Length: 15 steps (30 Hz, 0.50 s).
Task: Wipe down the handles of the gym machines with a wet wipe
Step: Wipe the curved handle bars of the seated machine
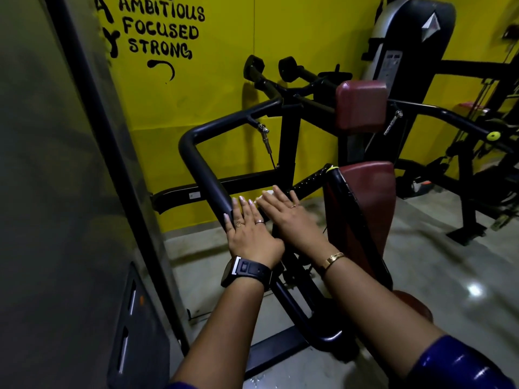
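Left hand: the left hand [250, 230] lies flat on the handle bar, fingers straight and slightly spread, curled round nothing; a black wristwatch [247, 270] sits on the wrist.
Right hand: the right hand [288, 217] is stretched out just beside the left, fingers straight, pressing down on the wet wipe; a gold bracelet [333, 259] is on the wrist.
Wet wipe: the wet wipe [266, 194] shows as a small white patch under the right fingertips, against the bar; most of it is hidden.
Handle bar: the black handle bar [200, 161] slopes up from under the hands, bends, then runs right towards the machine frame.
Pads: an upper maroon pad [362, 105] and a lower maroon pad [372, 192] stand to the right of the hands.
Backdrop: a yellow wall [224, 88] carries black lettering, "AMBITIOUS FOCUSED STRONG".
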### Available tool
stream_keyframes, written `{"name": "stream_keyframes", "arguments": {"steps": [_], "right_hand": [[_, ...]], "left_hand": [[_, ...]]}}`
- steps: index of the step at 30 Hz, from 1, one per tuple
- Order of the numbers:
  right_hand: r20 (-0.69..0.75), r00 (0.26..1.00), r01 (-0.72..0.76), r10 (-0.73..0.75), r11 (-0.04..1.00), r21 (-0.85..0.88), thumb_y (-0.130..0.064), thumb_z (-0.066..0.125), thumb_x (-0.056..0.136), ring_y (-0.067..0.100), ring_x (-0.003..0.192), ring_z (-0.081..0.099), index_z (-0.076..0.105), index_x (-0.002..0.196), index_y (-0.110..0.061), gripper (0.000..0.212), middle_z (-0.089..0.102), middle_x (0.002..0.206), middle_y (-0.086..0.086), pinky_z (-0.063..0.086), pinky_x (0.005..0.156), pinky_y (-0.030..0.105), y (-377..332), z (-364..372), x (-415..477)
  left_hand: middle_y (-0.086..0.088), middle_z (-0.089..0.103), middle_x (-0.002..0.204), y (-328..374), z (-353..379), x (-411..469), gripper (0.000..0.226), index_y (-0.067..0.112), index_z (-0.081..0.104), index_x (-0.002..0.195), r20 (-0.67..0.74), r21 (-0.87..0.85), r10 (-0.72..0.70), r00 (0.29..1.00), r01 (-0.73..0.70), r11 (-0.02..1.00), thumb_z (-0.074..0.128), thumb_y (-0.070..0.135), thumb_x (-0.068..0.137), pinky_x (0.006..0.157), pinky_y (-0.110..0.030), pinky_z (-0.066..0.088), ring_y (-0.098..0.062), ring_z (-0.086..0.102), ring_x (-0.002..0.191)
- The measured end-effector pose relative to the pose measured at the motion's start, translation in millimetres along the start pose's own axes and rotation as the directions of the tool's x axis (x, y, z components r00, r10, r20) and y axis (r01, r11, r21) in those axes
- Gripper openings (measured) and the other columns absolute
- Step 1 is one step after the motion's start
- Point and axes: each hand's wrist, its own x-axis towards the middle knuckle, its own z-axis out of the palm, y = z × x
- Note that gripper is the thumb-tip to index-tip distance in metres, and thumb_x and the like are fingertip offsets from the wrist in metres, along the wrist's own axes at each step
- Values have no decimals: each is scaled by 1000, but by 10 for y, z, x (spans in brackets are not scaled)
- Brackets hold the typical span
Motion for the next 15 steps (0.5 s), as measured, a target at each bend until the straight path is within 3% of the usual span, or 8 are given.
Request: {"name": "stream_keyframes", "arguments": {"steps": [3, 6, 9, 12, 15], "right_hand": [[-22, 999, -24, 23, 999, -42, -18, 46, 98, 7, 141, -17, 2, 154, -25, 72, -1, 162, -4, -19, 111, 34, 30, 47, -85], [-64, 982, -184, 178, 979, -93, -21, 44, 98, 17, 148, -11, -4, 154, -19, 74, -9, 161, 1, -13, 116, 39, 100, -10, -146], [-84, 963, -264, 258, 961, -80, -22, 53, 95, 24, 148, -13, -4, 154, -14, 83, -12, 161, 7, -10, 117, 41, 89, -15, -62], [-46, 989, -143, 140, 987, -76, -18, 58, 91, 23, 145, -18, 3, 154, -15, 84, -7, 161, 8, -14, 113, 37, 49, 77, 15], [-43, 998, -56, 52, 994, -98, -18, 63, 87, 18, 142, -9, 11, 154, -18, 84, 9, 161, 5, -6, 113, 38, 32, 107, -50]], "left_hand": [[-13, -18, 161, -6, 5, 3, 95, 6, -11, 153, 2, -22, 4, 1000, -4, 1000, 46, 48, 90, 118, -45, -11, -27, -27, 145], [-14, -16, 161, -11, 13, -8, 93, 4, -9, 154, -15, -26, 9, 1000, -9, 1000, 42, 51, 92, 118, -45, -10, -27, -25, 146], [-14, -16, 161, -13, 8, -9, 90, 4, -9, 154, -17, -20, 11, 1000, -12, 1000, 41, 48, 92, 119, -45, -9, -27, -24, 146], [-12, -13, 162, -7, 8, -8, 88, 6, -7, 154, -17, -20, 10, 1000, -10, 1000, 41, 47, 93, 119, -45, -9, -27, -22, 147], [-11, -12, 162, -13, 15, 0, 87, 7, -7, 154, -19, -27, 8, 1000, -9, 1000, 39, 48, 93, 119, -44, -9, -26, -21, 148]]}}
